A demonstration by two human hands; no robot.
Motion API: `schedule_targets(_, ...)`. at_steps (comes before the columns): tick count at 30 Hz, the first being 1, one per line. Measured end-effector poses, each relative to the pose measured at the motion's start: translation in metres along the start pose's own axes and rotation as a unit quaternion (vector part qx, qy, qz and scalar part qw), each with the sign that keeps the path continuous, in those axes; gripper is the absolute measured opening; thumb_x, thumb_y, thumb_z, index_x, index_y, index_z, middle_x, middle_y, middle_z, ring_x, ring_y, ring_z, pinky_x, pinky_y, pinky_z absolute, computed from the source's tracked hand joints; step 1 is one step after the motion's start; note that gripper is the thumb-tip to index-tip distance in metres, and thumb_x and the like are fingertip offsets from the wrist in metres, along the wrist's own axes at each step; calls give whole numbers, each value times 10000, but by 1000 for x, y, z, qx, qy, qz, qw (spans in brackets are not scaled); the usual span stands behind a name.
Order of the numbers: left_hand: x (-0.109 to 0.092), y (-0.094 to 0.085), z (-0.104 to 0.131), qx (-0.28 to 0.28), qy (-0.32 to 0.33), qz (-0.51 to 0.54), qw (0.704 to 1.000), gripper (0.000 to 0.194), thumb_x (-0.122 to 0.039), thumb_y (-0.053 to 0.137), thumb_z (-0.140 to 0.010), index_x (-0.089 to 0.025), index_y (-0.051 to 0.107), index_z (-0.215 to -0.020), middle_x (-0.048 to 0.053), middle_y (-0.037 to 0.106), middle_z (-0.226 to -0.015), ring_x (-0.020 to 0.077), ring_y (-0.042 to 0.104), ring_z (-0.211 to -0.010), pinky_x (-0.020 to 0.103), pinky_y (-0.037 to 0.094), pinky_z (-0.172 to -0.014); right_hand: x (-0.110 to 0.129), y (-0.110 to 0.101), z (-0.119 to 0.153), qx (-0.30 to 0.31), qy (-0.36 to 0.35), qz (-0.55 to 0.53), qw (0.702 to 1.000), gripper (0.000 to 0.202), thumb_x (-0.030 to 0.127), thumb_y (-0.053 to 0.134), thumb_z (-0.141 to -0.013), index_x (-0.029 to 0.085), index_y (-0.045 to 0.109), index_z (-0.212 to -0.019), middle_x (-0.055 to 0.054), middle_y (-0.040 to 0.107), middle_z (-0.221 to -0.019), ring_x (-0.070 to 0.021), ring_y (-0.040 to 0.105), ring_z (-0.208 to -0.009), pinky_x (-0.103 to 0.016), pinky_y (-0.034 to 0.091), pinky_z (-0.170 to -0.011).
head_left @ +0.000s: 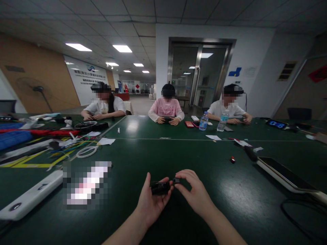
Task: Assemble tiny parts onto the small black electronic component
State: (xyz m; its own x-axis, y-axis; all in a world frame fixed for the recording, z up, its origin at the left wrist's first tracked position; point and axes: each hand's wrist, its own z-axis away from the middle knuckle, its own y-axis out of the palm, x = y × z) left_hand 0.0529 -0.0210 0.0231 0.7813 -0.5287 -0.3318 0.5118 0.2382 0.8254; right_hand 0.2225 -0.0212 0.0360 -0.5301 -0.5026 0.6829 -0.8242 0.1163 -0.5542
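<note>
In the head view, as I see it from across the room, the black thing (160, 188) lies in the left hand (152, 207), held above the tabletop (127, 156). Its long axis runs crosswise, one end toward the left thumb, the other toward the right hand (195, 194). The small dark piece (176, 181) sits just off that right-hand end; I can't tell whether the two are joined or only close.

The left hand is nearer the black thing: palm up, fingers loosely curled about it, thumb raised clear. The right hand comes in from the side, thumb and forefinger closed in a pinch on the small dark piece. The hands are near each other, with only that piece between them.

Left of the hands lies a white power strip (33, 195); well off to their right, a cable (287, 212).
</note>
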Motion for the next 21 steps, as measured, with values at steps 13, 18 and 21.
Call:
schedule_targets(13,-3,-1,1,11,-3,-2,1000,522,-467,442,-868,-14,545,-1106,215,621,-978,268,659,-846,308,563,-706,-8,-23,-1,-57,79,34,995,237,337,547,-788,217,571,-992,-64,603,-999,-225,568,-960,-406,449,-878)
schedule_targets(18,-4,-2,1,21,-3,-18,1000,499,-455,451,-871,-30,535,-1118,225,617,-1018,268,661,-858,302,564,-700,-9,-27,-2,-68,102,24,992,268,333,527,-790,216,571,-1027,-62,608,-1006,-225,571,-966,-396,463,-859)
schedule_targets(21,-4,-2,1,21,-1,-26,999,512,-487,451,-864,-49,534,-1115,218,624,-1014,255,669,-824,293,564,-684,-8,-28,-2,-69,105,20,992,259,332,517,-791,216,580,-1015,-60,611,-992,-222,573,-954,-394,466,-850)
